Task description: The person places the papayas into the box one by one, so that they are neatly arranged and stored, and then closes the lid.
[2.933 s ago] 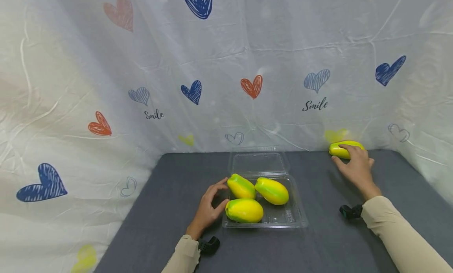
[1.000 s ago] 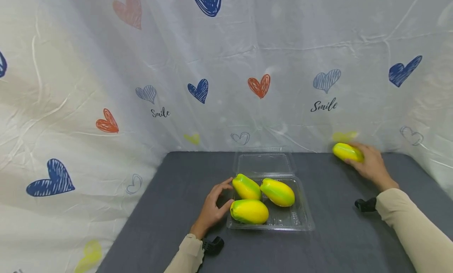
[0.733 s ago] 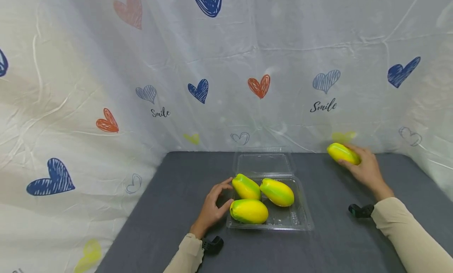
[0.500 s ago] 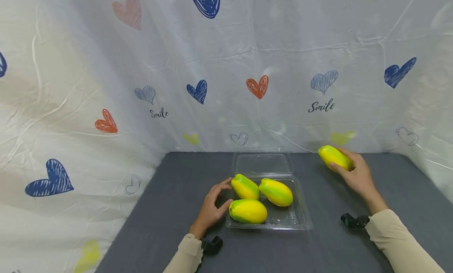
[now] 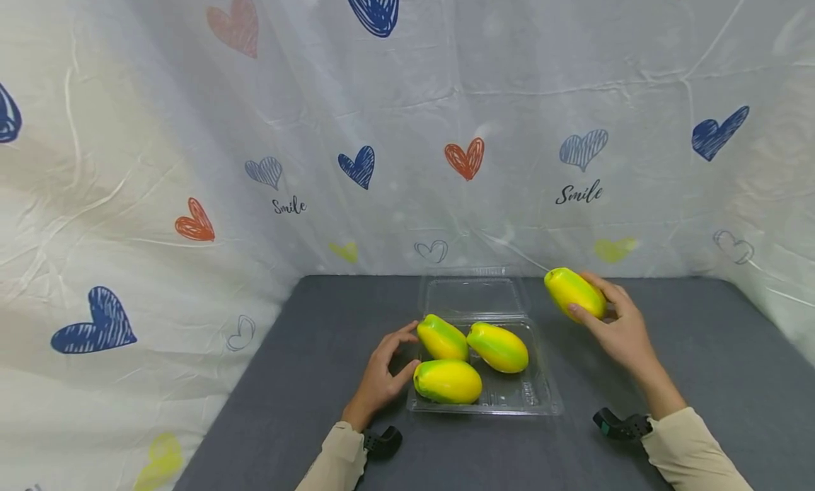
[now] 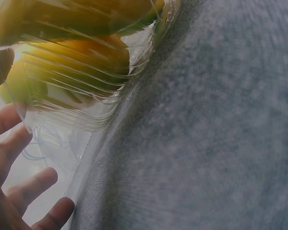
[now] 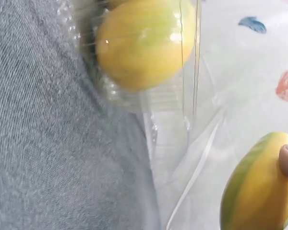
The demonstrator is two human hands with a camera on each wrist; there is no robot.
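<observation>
A clear plastic clamshell box lies open on the grey table, its lid flat behind it. Three yellow-green mangoes lie in its tray. My right hand grips a fourth mango in the air, just right of the lid; the right wrist view shows that mango under a fingertip, with the tray's near mango behind clear plastic. My left hand rests at the tray's left edge with curled fingers touching it; in the left wrist view its fingers spread beside the box wall.
A white sheet printed with hearts hangs close behind and to both sides of the grey table. Black wrist mounts sit by both sleeves.
My right hand lifted the fourth mango from the table's far right corner and carried it left toward the box. The left hand stayed at the tray's edge.
</observation>
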